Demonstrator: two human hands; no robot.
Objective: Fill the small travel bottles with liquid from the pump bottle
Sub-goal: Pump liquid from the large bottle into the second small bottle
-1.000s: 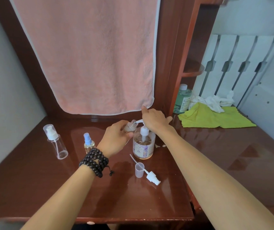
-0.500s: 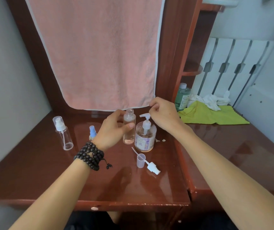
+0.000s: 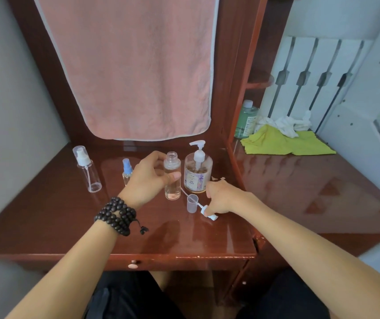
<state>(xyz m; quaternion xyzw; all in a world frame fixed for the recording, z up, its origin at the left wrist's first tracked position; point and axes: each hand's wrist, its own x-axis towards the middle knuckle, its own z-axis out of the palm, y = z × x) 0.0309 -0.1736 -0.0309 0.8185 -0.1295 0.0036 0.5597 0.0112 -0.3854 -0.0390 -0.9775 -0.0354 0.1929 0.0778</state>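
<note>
My left hand [image 3: 148, 177] is wrapped around an uncapped clear travel bottle [image 3: 172, 178] that stands upright on the wooden desk [image 3: 115, 229] with some liquid in it. Right beside it stands the pump bottle [image 3: 198, 169], its white pump head free. My right hand [image 3: 222, 199] is down on the desk in front of the pump bottle, fingers closed on the white spray head [image 3: 208, 212] with its thin tube. A small clear cap [image 3: 192, 203] stands between the two hands. Farther left are a blue-topped spray bottle [image 3: 127, 171] and a tall empty spray bottle [image 3: 87, 169].
A pink towel [image 3: 133, 70] hangs behind the desk. On the lower right surface lie a yellow-green cloth [image 3: 283, 141], a white rag [image 3: 283, 123] and a green bottle [image 3: 245, 119]. A drawer knob [image 3: 133, 265] sits under the desk's front edge.
The travel bottle went from tilted under the pump spout to standing upright on the desk. My right hand left the pump head and came down onto the spray head.
</note>
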